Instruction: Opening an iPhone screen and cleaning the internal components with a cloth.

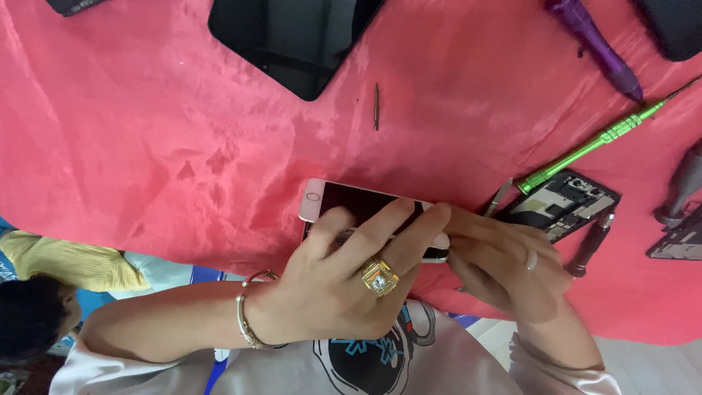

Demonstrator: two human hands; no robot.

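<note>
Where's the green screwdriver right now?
In the head view the green screwdriver lies on the red cloth at the right, slanting beside the opened phone, with the purple tool just above it.

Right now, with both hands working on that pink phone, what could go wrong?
The left hand and right hand grip the pink phone near the edge of the red cloth; it might slip off. The ring could scratch its glass. The small loose bit may roll away and get lost.
</note>
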